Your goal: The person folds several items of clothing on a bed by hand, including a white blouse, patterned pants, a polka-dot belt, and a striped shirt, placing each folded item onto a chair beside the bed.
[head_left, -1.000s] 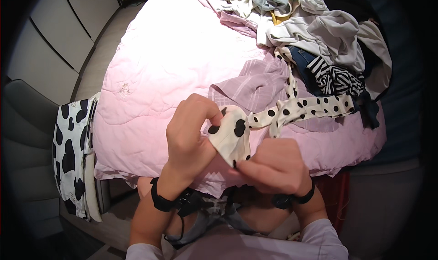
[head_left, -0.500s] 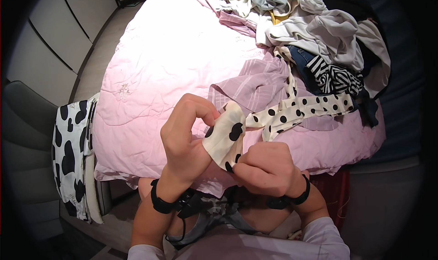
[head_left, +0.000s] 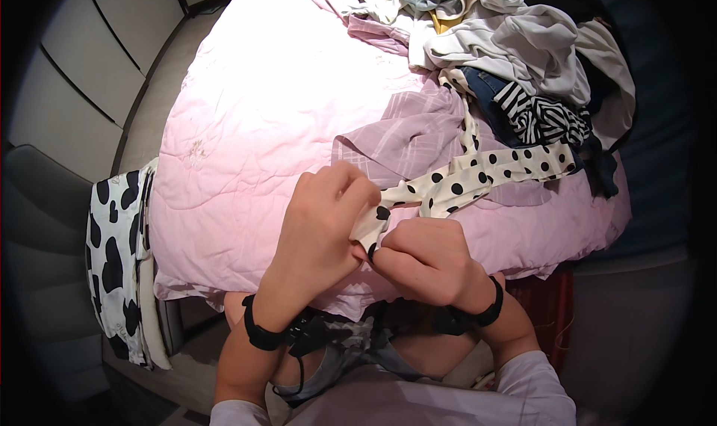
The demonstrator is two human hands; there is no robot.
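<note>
Both hands grip a cream fabric sash with black polka dots [head_left: 478,173] at the near edge of the bed. My left hand [head_left: 325,228] has its fingers curled over the gathered end. My right hand [head_left: 429,258] pinches the same end from the other side, its knuckles close to the left thumb. Only a small dotted patch shows between them. From the hands the sash runs right across the bed, and another dotted strip goes up toward the clothes. Under it lies a sheer mauve cloth with pale lines [head_left: 407,134].
A heap of clothes covers the far right of the bed, with a white garment [head_left: 515,48] and a black-and-white striped piece [head_left: 534,112]. The pink quilt [head_left: 239,127] spreads to the left. A black-spotted white cloth [head_left: 112,254] hangs over a grey chair [head_left: 45,224].
My left hand has rolled inward over the sash end, hiding most of the flap that was spread between the hands. My right hand has shifted slightly up and left.
</note>
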